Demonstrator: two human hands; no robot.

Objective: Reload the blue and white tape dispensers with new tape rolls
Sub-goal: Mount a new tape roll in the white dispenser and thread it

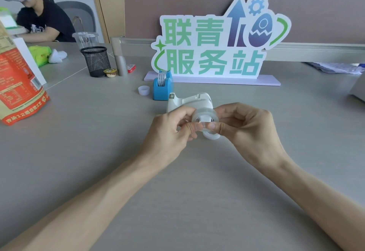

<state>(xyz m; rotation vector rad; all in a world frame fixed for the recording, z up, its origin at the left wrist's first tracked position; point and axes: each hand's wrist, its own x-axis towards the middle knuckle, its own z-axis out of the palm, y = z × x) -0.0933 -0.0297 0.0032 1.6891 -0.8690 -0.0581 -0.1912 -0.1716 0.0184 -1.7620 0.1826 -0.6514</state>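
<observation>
A clear tape roll [204, 115] with a white hub in its centre is held between both hands just above the table. My left hand [169, 132] pinches its left side and my right hand [248, 130] pinches its right side, thumbs meeting at the front. A second clear ring [211, 135] shows just below the thumbs; I cannot tell what holds it. The white tape dispenser [189, 100] lies right behind the roll. The blue tape dispenser [162, 89] stands farther back with a tape roll in it.
A small white cap [144, 90] sits left of the blue dispenser. A green-lettered sign [215, 45] stands behind. A black mesh pen cup [96, 61], a clear plastic cup [86, 39] and an orange bag [17, 81] are at the left. Another person sits at the far left.
</observation>
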